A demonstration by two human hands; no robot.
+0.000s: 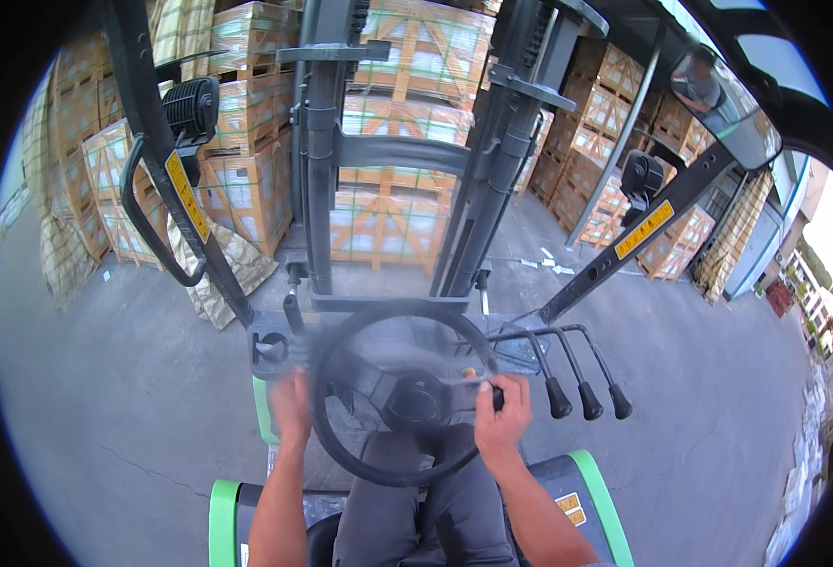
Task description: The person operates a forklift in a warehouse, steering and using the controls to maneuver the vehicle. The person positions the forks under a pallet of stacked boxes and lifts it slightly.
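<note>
Steering wheel sits above the lap. Right hand has fingers curled round its black knob; left hand blurred, beside the wheel, finger opening unclear. Risk: loose right grip could slip; a wide swing could knock the levers.

My left forearm up from the lower edge, bare, nearly vertical, left hand blurred left of centre, finger pose unclear, and here's my right forearm, slanting inward, right hand right of centre, fingers curled.
</note>
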